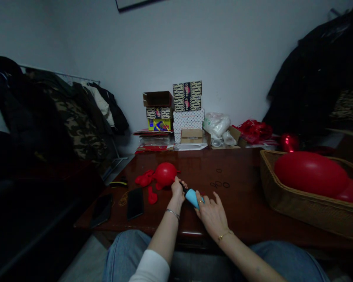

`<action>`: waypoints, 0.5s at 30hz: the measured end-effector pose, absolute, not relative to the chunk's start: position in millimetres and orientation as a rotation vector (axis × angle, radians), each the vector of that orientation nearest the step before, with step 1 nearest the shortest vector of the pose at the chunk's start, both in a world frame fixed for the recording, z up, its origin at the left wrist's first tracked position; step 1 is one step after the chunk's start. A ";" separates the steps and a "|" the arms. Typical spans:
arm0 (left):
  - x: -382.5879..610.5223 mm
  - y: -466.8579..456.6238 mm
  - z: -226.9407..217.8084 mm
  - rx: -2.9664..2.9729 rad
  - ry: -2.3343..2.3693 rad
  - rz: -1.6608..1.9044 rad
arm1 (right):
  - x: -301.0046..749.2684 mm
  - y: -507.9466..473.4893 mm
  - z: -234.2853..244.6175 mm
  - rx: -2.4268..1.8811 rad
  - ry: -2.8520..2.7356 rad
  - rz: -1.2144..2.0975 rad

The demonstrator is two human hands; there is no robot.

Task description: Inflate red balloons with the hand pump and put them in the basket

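Observation:
A small, partly inflated red balloon point(165, 174) lies on the dark wooden table point(241, 196). My left hand point(178, 188) is closed around the balloon's neck where it meets the nozzle of a blue hand pump point(191, 196). My right hand point(210, 211) grips the blue pump's body, with some fingers spread. Limp red balloons point(145, 179) lie to the left of the inflated one, and another point(152, 196) rests just in front of it.
A wicker basket point(306, 213) at the right holds large inflated red balloons point(310, 174). Two dark phones point(135, 203) lie at the table's left front. Rubber rings point(219, 183) lie mid-table. Stacked boxes point(186, 113) and bags line the back edge. Clothes hang left and right.

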State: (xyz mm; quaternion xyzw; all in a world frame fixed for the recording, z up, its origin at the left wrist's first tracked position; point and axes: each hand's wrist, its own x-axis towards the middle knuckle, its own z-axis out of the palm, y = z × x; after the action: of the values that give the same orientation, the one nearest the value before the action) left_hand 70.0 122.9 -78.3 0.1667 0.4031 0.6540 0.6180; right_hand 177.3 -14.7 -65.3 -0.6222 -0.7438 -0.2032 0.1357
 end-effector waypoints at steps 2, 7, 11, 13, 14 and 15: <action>67.1 124.2 -79.0 0.380 0.938 1.508 | 176.2 -14.9 -67.2 -1.789 -2.152 -0.568; 57.2 132.4 -84.8 0.352 0.915 1.524 | 183.5 -23.7 -72.4 -1.745 -2.166 -0.570; 43.9 143.9 -84.3 0.367 0.895 1.576 | 199.0 -35.8 -73.2 -1.704 -2.185 -0.581; 36.3 149.0 -80.0 0.374 0.887 1.597 | 208.0 -42.6 -73.4 -1.676 -2.185 -0.590; 32.9 151.0 -77.3 0.377 0.886 1.610 | 212.2 -45.8 -73.5 -1.661 -2.184 -0.593; 30.0 152.5 -74.5 0.377 0.889 1.618 | 216.0 -48.8 -73.8 -1.646 -2.185 -0.594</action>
State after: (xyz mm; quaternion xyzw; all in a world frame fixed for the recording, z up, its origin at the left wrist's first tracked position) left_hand 30.0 152.5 -74.5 0.1619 0.3816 0.6944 0.5882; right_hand 216.0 -48.8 -73.8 -0.5794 -0.7691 -0.2092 0.1705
